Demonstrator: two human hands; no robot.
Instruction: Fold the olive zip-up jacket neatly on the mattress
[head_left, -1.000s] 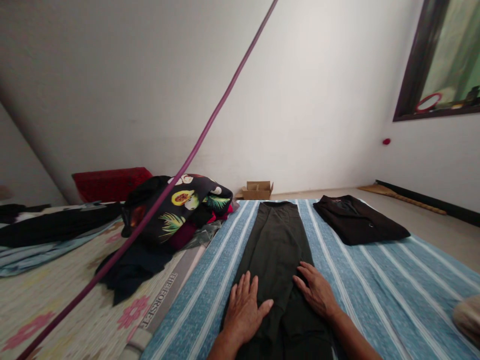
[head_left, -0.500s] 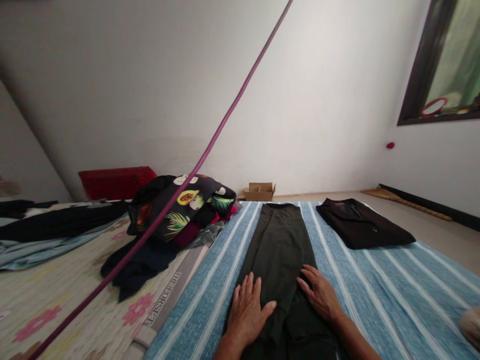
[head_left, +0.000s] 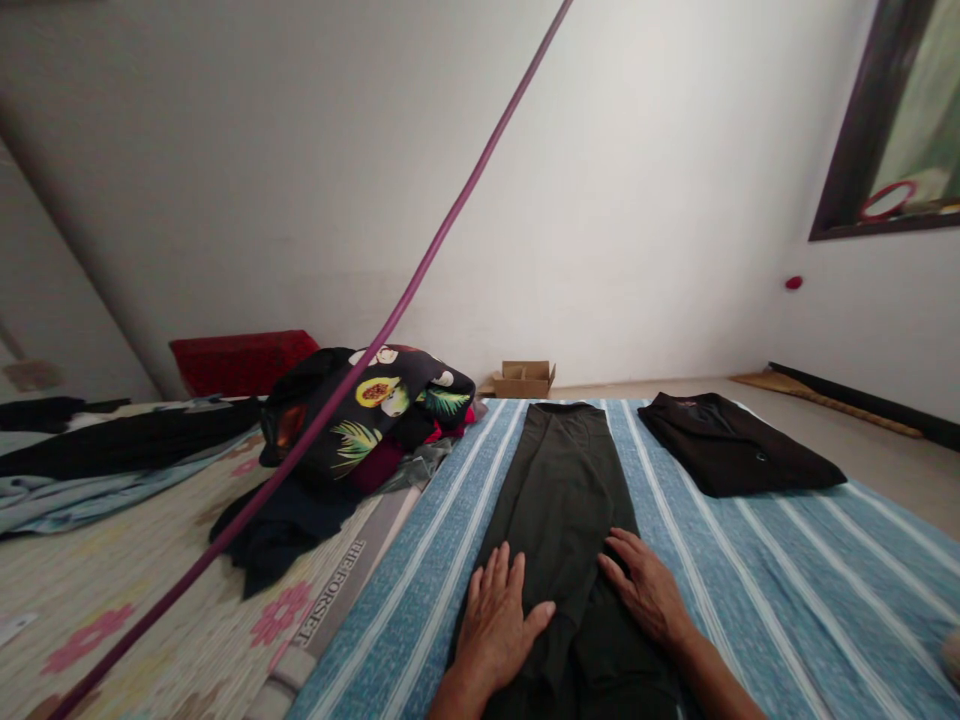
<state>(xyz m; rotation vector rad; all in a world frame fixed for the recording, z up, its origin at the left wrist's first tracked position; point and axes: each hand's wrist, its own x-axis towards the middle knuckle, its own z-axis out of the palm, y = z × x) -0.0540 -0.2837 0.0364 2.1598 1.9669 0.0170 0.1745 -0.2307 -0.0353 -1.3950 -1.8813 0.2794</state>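
A pair of dark green-grey trousers lies lengthwise on a blue striped sheet, waistband at the far end and the legs laid together. My left hand rests flat on the left side of the trousers, fingers stretched forward and thumb out to the right. Against the right edge lies my right hand, its fingers extended and touching the cloth. Neither hand grips anything. The near end of the trousers has a folded-over layer and runs out of view at the bottom.
A folded dark garment lies to the right on the sheet. On the left are a heap of clothes and more garments on a floral mat. A purple pole slants across the view. A small cardboard box sits by the wall.
The view has shifted slightly, moving the surroundings a little to the right. Both hands stay in nearly the same place on the trousers.
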